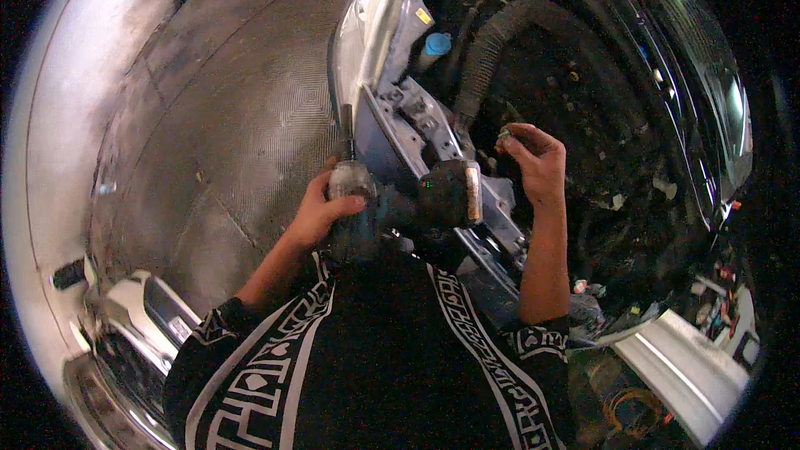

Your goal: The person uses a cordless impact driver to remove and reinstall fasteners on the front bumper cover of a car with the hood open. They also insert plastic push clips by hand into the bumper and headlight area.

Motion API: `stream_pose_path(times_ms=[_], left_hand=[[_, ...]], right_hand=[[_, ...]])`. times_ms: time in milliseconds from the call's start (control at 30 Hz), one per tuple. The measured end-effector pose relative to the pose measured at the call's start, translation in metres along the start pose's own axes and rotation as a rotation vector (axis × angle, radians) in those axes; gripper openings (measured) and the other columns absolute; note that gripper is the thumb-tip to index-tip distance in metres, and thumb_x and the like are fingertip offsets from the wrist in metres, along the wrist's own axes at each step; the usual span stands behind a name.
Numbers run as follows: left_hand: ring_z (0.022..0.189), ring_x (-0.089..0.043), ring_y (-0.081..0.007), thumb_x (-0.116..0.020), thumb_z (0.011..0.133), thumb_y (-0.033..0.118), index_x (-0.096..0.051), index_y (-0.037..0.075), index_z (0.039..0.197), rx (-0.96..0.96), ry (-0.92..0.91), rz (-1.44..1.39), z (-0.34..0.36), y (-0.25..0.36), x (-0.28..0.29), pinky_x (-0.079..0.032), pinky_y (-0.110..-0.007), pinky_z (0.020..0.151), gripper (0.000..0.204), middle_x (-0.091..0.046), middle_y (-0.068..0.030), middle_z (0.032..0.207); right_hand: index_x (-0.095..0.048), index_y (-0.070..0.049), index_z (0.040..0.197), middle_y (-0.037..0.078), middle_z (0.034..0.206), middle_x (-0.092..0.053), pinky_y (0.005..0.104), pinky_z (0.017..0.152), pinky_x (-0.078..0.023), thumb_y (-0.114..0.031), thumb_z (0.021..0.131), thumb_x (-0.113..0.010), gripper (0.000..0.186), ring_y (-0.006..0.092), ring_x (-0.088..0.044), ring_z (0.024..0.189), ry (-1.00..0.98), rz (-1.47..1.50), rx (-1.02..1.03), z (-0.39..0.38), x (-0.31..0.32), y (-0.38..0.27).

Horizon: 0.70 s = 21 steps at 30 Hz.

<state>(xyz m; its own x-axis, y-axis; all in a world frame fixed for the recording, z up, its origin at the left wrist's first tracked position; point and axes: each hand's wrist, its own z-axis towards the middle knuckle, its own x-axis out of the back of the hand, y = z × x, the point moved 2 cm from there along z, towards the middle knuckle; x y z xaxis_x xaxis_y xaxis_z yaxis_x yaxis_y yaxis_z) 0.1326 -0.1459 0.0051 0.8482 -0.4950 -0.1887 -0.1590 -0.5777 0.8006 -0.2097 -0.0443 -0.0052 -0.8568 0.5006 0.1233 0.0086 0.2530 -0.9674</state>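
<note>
My left hand (321, 208) is wrapped round the body of a dark cordless impact driver (354, 177), its thumb lying across the housing. A long dark shaft (347, 129) points away from me out of the tool's nose. The driver lies sideways, with its battery end (442, 192) to the right, above the car's bare metal front frame (408, 137). To the right, over the dark engine bay, my right hand (537, 158) pinches a small fastener (503, 135) between thumb and fingertips. Its exact type is too small to make out.
A ribbed hose (483, 58) curves through the bay near a blue cap (437, 44). Left of the frame lies a textured floor (242, 108). Pale body panels (683, 375) and coiled wires (629, 412) are at the lower right; another vehicle part (142, 308) stands lower left.
</note>
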Motion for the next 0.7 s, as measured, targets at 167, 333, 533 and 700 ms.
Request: stream_pose_path(times_ms=[167, 333, 533, 700], left_hand=[[0.093, -0.064, -0.0194, -0.078, 0.069, 0.025, -0.059, -0.004, 0.117, 0.050, -0.069, 0.036, 0.044, 0.074, 0.136, -0.049, -0.033, 0.088, 0.060, -0.066, -0.0096, 0.104], [0.088, -0.063, -0.0179, -0.076, 0.062, 0.032, -0.062, -0.003, 0.111, -0.159, 0.033, 0.225, 0.069, 0.164, 0.229, -0.050, -0.031, 0.084, 0.062, -0.066, -0.0082, 0.098], [0.087, -0.062, -0.0163, -0.077, 0.072, 0.026, -0.061, -0.002, 0.111, -0.300, 0.213, 0.404, 0.092, 0.187, 0.265, -0.049, -0.030, 0.083, 0.051, -0.065, -0.0072, 0.098], [0.086, -0.062, -0.0163, -0.080, 0.072, 0.023, -0.062, -0.002, 0.109, -0.283, 0.212, 0.428, 0.104, 0.177, 0.271, -0.050, -0.030, 0.082, 0.049, -0.065, -0.0078, 0.098]], right_hand=[[-0.069, 0.004, 0.107, 0.008, 0.096, -0.072, 0.0276, 0.080, -0.053, -0.006, 0.088, -0.068, 0.022, 0.0141, -0.067, 0.086, 0.153, 0.021, -0.013, 0.046, -0.087, 0.000], [-0.071, 0.000, 0.105, 0.006, 0.094, -0.072, 0.0265, 0.078, -0.052, -0.001, 0.083, -0.074, 0.022, 0.0126, -0.067, 0.085, 0.312, -0.362, -0.094, 0.048, -0.169, 0.052], [-0.073, -0.003, 0.096, 0.012, 0.094, -0.071, 0.0321, 0.078, -0.054, -0.010, 0.079, -0.077, 0.019, 0.0248, -0.070, 0.085, 0.506, -0.496, -0.021, 0.034, -0.215, 0.085], [-0.073, -0.003, 0.095, 0.011, 0.094, -0.072, 0.0317, 0.078, -0.053, -0.008, 0.078, -0.075, 0.018, 0.0246, -0.070, 0.084, 0.585, -0.582, 0.081, 0.046, -0.218, 0.076]])
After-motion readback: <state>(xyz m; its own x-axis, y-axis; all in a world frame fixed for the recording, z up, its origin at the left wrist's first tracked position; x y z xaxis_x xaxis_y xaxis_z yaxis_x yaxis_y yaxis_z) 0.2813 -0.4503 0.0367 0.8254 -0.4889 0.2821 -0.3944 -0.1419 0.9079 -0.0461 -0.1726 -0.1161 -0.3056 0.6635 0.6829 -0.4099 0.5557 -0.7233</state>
